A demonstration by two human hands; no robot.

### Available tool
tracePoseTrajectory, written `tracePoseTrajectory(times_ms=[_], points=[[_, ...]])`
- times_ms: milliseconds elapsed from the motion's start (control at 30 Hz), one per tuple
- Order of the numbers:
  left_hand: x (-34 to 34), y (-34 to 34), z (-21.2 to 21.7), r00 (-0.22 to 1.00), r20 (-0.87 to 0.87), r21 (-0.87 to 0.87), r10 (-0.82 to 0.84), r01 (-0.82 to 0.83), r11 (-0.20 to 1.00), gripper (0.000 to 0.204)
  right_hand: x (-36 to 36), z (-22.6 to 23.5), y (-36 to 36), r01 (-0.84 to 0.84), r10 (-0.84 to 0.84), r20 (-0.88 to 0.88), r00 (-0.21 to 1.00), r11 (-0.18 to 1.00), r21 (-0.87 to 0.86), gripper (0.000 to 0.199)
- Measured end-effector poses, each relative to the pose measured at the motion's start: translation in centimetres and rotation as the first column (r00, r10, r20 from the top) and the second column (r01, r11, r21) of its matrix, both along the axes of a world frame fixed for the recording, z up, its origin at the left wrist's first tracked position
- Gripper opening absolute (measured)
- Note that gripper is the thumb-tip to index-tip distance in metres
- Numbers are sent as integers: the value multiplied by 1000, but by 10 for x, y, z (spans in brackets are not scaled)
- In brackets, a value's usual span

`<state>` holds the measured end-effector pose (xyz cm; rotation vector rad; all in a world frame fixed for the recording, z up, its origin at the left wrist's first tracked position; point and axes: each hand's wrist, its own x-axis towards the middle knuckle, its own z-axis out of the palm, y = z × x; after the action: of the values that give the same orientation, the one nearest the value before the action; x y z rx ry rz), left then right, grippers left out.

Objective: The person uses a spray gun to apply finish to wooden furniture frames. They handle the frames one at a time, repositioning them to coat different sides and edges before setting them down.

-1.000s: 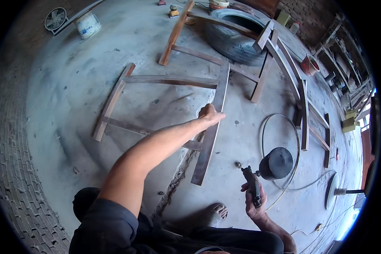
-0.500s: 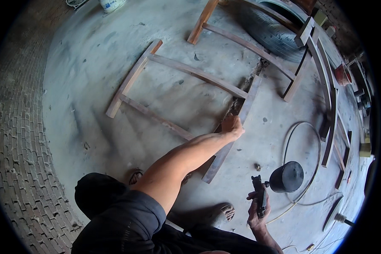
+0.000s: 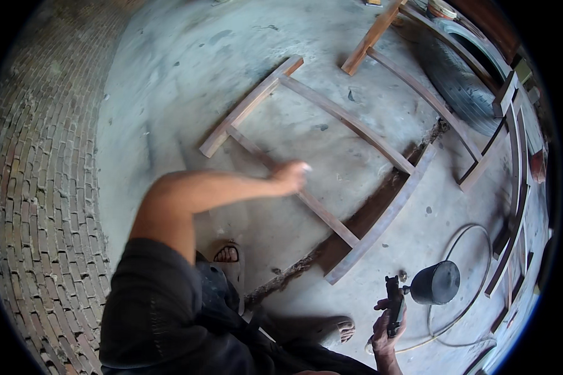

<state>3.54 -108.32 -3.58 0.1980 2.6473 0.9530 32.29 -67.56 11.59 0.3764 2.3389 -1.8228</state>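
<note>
My left hand (image 3: 289,178) is over the nearer crosspiece of a ladder-shaped wooden frame (image 3: 350,125). Its fingers look curled together and are blurred. A small pale spot shows at the fingertips, too smeared to name. The frame has two side rails and two crosspieces, and lies on the concrete floor. Low on the right, my right hand (image 3: 388,331) grips a black spray gun (image 3: 395,305) by its handle. A dark round paint cup (image 3: 436,282) is attached to the gun's side.
A second wooden frame (image 3: 419,90) leans by a tyre (image 3: 456,81) at the far right, with more wooden pieces (image 3: 516,206) along that side. A hose (image 3: 489,253) loops on the floor beside the gun. Brick paving (image 3: 50,187) borders the left. A dirt-filled groove (image 3: 294,270) crosses the floor.
My left hand has left the right side rail and moved left to the nearer crosspiece. The view has shifted, so the frames appear further right and lower. The right hand still holds the spray gun.
</note>
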Motion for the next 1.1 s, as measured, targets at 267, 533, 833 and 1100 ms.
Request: tracePoseTrajectory(times_ms=[267, 533, 833, 1100], points=[[-13, -308, 44, 854, -301, -496, 425, -521, 695, 47, -16, -19, 1, -83, 83, -96, 992, 997, 12, 61], [-37, -331, 5, 866, 139, -452, 480, -375, 809, 83, -13, 1, -14, -9, 18, -67, 998, 991, 131, 62], [-13, -392, -61, 902, 12, -405, 431, -389, 827, 64, -32, 20, -29, 50, -29, -180, 983, 993, 111, 56], [-38, -390, -89, 902, -128, -416, 411, -425, 804, 67, -20, 19, -36, 151, -134, -160, 978, 983, 100, 55]])
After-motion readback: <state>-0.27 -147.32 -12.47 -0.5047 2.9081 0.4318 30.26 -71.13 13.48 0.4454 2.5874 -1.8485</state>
